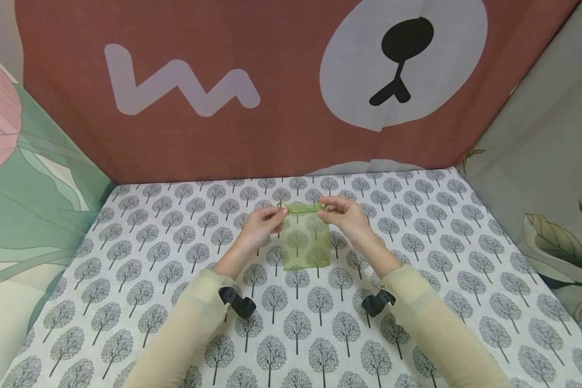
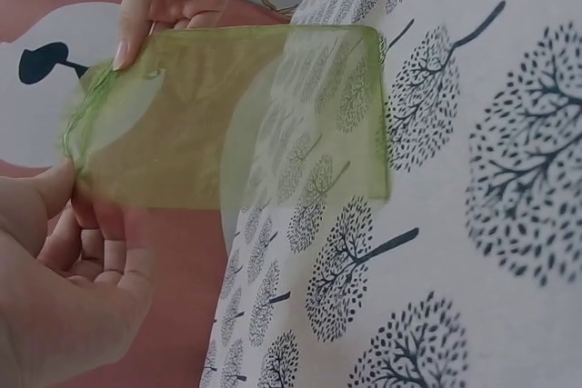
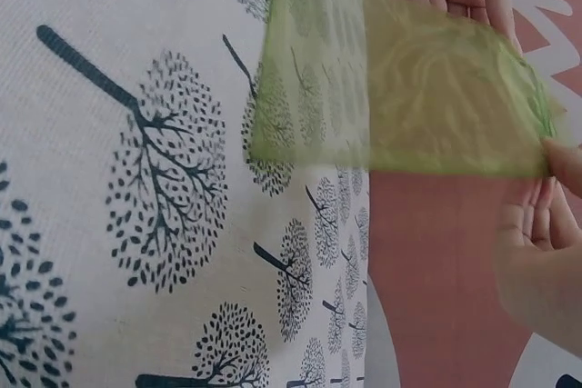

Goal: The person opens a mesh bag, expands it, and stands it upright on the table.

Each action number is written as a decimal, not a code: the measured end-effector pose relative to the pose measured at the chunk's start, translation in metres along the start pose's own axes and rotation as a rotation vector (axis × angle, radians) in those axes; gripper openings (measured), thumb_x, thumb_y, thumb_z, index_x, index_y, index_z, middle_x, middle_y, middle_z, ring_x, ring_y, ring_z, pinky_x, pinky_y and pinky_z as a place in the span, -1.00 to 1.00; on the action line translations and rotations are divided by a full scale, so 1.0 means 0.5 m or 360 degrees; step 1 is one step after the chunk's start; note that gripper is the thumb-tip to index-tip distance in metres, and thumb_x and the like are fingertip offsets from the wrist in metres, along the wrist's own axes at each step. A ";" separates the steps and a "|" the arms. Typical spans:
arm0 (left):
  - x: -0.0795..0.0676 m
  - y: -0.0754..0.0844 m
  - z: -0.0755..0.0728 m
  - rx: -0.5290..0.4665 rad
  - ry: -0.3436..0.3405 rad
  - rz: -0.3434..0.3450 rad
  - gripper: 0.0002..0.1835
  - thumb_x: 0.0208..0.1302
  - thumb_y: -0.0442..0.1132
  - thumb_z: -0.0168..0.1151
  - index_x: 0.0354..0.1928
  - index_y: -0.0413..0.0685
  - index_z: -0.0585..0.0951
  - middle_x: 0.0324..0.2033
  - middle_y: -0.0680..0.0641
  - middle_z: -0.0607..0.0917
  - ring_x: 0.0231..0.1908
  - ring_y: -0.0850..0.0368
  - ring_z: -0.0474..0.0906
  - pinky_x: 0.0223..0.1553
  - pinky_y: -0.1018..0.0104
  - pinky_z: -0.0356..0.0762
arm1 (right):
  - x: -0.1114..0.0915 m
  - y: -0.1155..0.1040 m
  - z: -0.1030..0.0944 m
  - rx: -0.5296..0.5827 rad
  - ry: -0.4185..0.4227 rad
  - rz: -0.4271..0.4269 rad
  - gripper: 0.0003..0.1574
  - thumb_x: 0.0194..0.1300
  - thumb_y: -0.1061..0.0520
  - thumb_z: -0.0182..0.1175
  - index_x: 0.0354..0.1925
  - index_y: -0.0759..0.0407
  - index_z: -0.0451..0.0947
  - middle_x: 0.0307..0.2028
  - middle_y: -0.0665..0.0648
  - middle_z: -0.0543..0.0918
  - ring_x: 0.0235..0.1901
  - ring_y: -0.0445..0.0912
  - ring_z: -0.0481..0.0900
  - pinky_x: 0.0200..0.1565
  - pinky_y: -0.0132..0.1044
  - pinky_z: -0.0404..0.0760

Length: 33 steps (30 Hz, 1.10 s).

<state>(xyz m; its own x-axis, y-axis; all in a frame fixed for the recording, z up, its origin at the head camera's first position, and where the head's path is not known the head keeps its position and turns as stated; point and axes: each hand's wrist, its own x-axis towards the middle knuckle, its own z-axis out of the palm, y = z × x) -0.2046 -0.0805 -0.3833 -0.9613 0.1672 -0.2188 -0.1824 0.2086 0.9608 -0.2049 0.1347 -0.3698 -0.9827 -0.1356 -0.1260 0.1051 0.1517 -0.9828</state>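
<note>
A sheer green drawstring pouch (image 1: 306, 242) hangs between the two hands, its gathered mouth at the top and its flat body below. My left hand (image 1: 264, 220) pinches the left end of the mouth between thumb and fingers. At the other end, my right hand (image 1: 344, 215) pinches the right corner of the mouth the same way. In the left wrist view the pouch (image 2: 218, 124) is see-through, with the tree print visible behind it. The right wrist view shows the pouch (image 3: 391, 88) spread flat, with nothing visible inside.
The table is covered by a white cloth (image 1: 165, 275) printed with dark trees. A red-brown cloth (image 1: 213, 145) with a bear face hangs behind it. Patterned curtains (image 1: 43, 161) stand at the sides. Each forearm carries a dark wrist camera (image 1: 237, 303) over a pale sleeve.
</note>
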 end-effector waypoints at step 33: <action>-0.003 -0.002 0.008 -0.0223 0.0184 0.0118 -0.66 0.33 -0.20 0.17 0.08 -0.20 0.53 0.03 -0.22 0.63 -0.01 -0.10 0.58 0.00 0.37 0.65 | -0.001 0.000 -0.010 0.0004 -0.0156 -0.0125 -0.44 0.28 0.29 0.14 0.25 0.29 0.35 -0.23 -0.15 0.65 -0.23 -0.30 0.63 -0.01 -0.46 0.65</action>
<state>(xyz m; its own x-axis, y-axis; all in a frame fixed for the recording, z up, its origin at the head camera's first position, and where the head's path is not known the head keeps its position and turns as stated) -0.2020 -0.0773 -0.3848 -0.9891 0.0633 -0.1332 -0.1292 0.0625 0.9896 -0.2053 0.1398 -0.3691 -0.9683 -0.2422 -0.0611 0.0289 0.1342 -0.9905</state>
